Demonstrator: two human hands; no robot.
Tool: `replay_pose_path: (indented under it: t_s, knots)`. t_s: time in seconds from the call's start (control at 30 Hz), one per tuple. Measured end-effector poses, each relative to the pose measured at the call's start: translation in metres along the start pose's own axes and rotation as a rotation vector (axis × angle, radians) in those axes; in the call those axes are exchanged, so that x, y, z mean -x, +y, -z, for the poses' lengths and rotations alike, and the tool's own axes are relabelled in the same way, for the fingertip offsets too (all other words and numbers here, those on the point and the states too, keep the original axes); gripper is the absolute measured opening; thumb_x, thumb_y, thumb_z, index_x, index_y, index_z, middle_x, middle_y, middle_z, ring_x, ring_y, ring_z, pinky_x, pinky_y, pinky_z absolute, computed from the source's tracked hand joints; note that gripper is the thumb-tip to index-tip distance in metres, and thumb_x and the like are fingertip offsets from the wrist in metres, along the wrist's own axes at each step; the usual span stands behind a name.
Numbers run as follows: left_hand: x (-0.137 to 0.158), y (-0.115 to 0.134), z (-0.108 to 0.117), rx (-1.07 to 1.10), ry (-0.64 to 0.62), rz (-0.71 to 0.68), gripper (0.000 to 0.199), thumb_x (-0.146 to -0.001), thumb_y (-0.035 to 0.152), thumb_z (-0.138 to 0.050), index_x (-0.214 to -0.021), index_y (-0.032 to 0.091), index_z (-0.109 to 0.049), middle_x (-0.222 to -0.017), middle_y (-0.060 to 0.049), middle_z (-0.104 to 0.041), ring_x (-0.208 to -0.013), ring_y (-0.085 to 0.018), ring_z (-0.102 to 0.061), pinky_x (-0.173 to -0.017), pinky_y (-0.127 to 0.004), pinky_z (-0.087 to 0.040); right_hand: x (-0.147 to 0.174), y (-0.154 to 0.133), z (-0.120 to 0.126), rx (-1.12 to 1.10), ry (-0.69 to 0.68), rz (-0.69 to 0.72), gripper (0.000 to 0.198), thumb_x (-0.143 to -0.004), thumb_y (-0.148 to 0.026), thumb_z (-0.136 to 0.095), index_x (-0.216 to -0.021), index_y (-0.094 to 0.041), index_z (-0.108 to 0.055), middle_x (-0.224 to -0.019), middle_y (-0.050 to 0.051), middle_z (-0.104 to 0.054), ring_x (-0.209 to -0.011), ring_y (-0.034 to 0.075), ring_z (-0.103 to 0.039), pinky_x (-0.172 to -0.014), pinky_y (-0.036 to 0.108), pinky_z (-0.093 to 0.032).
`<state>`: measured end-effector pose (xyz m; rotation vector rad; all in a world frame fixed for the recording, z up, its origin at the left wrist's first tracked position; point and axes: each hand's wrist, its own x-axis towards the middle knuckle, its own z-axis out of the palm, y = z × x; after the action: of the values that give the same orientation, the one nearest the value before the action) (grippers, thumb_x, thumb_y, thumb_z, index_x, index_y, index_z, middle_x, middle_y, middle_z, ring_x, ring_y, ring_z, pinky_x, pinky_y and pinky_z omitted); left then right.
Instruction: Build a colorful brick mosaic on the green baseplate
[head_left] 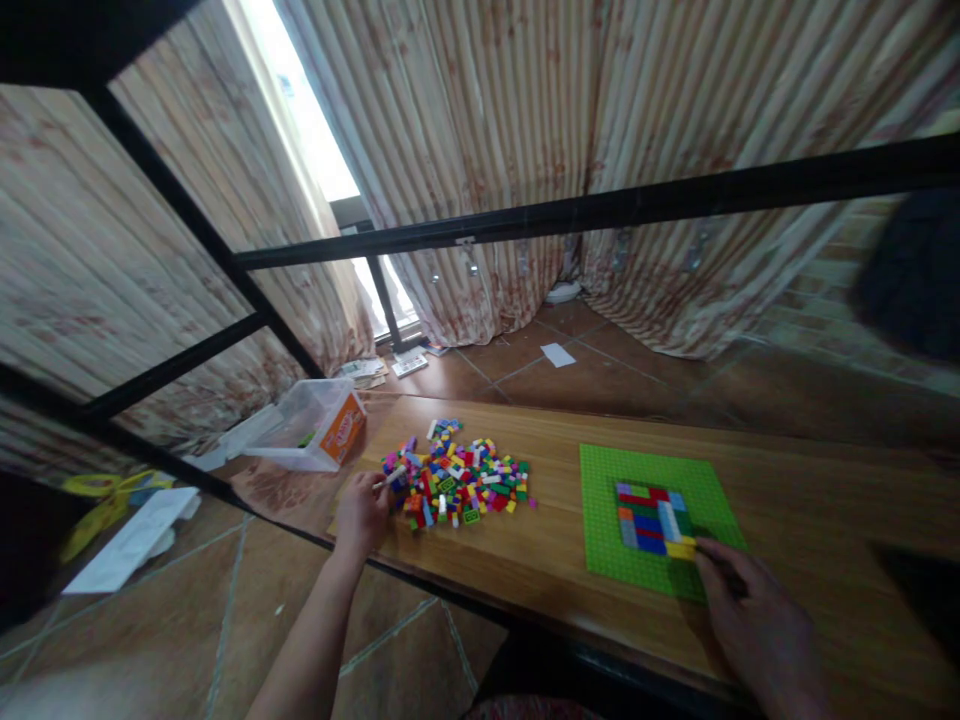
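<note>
At the left edge of a heap of mixed toy bricks (472,475), my left hand (364,515) is closed, its fingers pinching what looks like a pale brick (395,476). A green baseplate (607,480) lies to the right of the heap. On it sits a block of joined bricks (649,520) in red, blue, green, white and other colours. My right hand (754,605) reaches over the baseplate's near right corner, with thumb and finger closed on a yellow brick (681,549) at the near right corner of the block.
Everything lies on a long wooden table (540,560). A clear plastic box (300,455) with an orange label stands past its left end. A black metal bar (525,220) crosses in front of the curtains (480,120). Papers lie on the tiled floor (480,365).
</note>
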<state>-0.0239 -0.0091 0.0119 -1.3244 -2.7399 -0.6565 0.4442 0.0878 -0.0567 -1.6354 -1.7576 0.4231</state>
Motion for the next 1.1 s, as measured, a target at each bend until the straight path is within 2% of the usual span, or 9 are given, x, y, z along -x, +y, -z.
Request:
replay_pose_path:
  t_s: [0.1,0.17,0.27,0.33,0.47,0.57,0.73,0.93,1.1]
  knots:
    - [0.010,0.013,0.005,0.119,0.058,0.056,0.025,-0.079,0.038,-0.054,-0.091,0.018,-0.065,-0.073,-0.003,-0.065,-0.064,-0.018,-0.062,-0.059,-0.025,-0.045,-0.001,-0.010,0.003,-0.105,0.044,-0.029,0.040,-0.082,-0.053,-0.044,-0.095,-0.021,-0.065,-0.100,0.010,-0.067,-0.090,0.025,-0.063,-0.084,0.040,-0.048]
    - [0.025,0.033,0.003,0.265,0.002,0.012,0.030,-0.078,0.044,-0.055,-0.092,0.019,-0.064,-0.068,-0.001,-0.064,-0.060,-0.017,-0.061,-0.056,-0.025,-0.045,-0.003,-0.015,0.005,-0.198,0.073,-0.077,0.038,-0.083,-0.051,-0.047,-0.094,-0.020,-0.066,-0.100,0.010,-0.068,-0.093,0.025,-0.063,-0.086,0.040,-0.048]
    - [0.062,0.083,-0.010,0.439,-0.171,-0.161,0.026,-0.079,0.043,-0.054,-0.087,0.020,-0.062,-0.070,0.000,-0.065,-0.061,-0.016,-0.060,-0.057,-0.024,-0.046,-0.002,-0.023,0.011,-0.309,0.140,-0.132,0.035,-0.085,-0.048,-0.049,-0.094,-0.019,-0.066,-0.099,0.010,-0.068,-0.092,0.024,-0.063,-0.084,0.039,-0.048]
    - [0.089,0.123,-0.022,0.502,-0.305,-0.331,0.019,-0.082,0.037,-0.051,-0.086,0.021,-0.062,-0.077,-0.001,-0.066,-0.069,-0.015,-0.062,-0.065,-0.024,-0.047,0.003,-0.032,0.016,-0.350,0.142,-0.105,0.033,-0.086,-0.047,-0.049,-0.094,-0.019,-0.067,-0.098,0.010,-0.068,-0.092,0.023,-0.062,-0.084,0.038,-0.049]
    - [0.122,0.196,-0.046,0.501,-0.484,-0.512,0.012,-0.084,0.023,-0.049,-0.080,0.021,-0.060,-0.077,-0.001,-0.065,-0.072,-0.014,-0.061,-0.067,-0.023,-0.044,0.015,-0.051,0.030,-0.415,-0.043,-0.025,0.031,-0.087,-0.045,-0.052,-0.103,-0.024,-0.068,-0.102,0.007,-0.067,-0.096,0.022,-0.062,-0.086,0.035,-0.049]
    - [0.128,0.233,-0.059,0.450,-0.535,-0.599,0.010,-0.082,0.015,-0.052,-0.081,0.021,-0.060,-0.081,0.000,-0.065,-0.074,-0.014,-0.061,-0.067,-0.023,-0.042,0.021,-0.055,0.036,-0.448,-0.196,-0.018,0.033,-0.087,-0.044,-0.053,-0.112,-0.028,-0.066,-0.104,0.005,-0.067,-0.097,0.022,-0.062,-0.087,0.035,-0.050]
    - [0.128,0.261,-0.075,0.375,-0.540,-0.697,0.013,-0.082,0.013,-0.052,-0.084,0.023,-0.060,-0.083,0.001,-0.065,-0.076,-0.013,-0.060,-0.066,-0.022,-0.040,0.016,-0.039,0.032,-0.470,-0.178,-0.028,0.026,-0.085,-0.040,-0.054,-0.099,-0.027,-0.071,-0.100,0.004,-0.069,-0.096,0.022,-0.064,-0.086,0.035,-0.050]
    - [0.123,0.274,-0.086,0.317,-0.506,-0.705,0.010,-0.085,0.017,-0.053,-0.085,0.023,-0.061,-0.084,0.000,-0.065,-0.079,-0.015,-0.060,-0.067,-0.024,-0.041,-0.004,-0.030,0.027,-0.415,-0.201,-0.006,0.023,-0.085,-0.035,-0.052,-0.096,-0.025,-0.069,-0.098,0.004,-0.070,-0.093,0.021,-0.064,-0.085,0.034,-0.049]
    - [0.117,0.280,-0.090,0.289,-0.466,-0.713,0.010,-0.087,0.022,-0.054,-0.084,0.022,-0.064,-0.090,-0.004,-0.064,-0.088,-0.017,-0.058,-0.075,-0.027,-0.042,-0.019,-0.032,0.022,-0.360,-0.134,-0.013,0.021,-0.084,-0.036,-0.053,-0.087,-0.023,-0.069,-0.091,0.004,-0.071,-0.085,0.020,-0.065,-0.080,0.033,-0.049]
